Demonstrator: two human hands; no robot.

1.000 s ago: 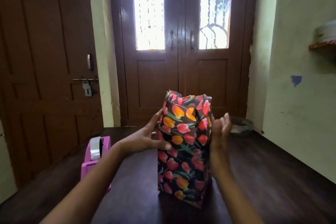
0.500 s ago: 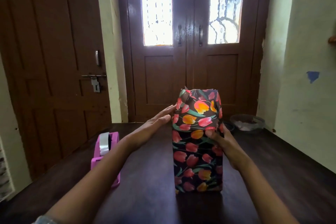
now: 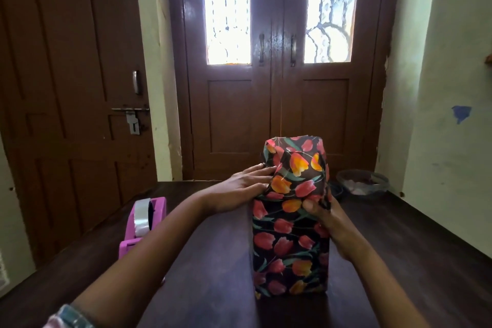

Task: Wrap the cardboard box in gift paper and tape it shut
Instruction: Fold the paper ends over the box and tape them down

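The box (image 3: 290, 247) stands upright on the dark wooden table (image 3: 213, 274), covered in black gift paper with red and orange tulips. Above the box the paper (image 3: 295, 168) rises loose and crumpled. My left hand (image 3: 239, 186) lies flat, fingers together, pressing the paper's upper left side inward. My right hand (image 3: 322, 213) grips the box's right side, its thumb pinning a paper fold on the front face. A pink tape dispenser (image 3: 145, 224) with a roll of clear tape sits to the left, apart from both hands.
The table's far edge runs just behind the box. Beyond it are brown double doors (image 3: 277, 88) with glass panes, and a bowl-like container (image 3: 362, 181) on the floor at the right. A pale wall (image 3: 447, 114) closes the right side.
The box turned square to me and stands steadier. My left hand went from hovering beside the paper to pressing its upper left side. My right hand closed on the right side, thumb on front.
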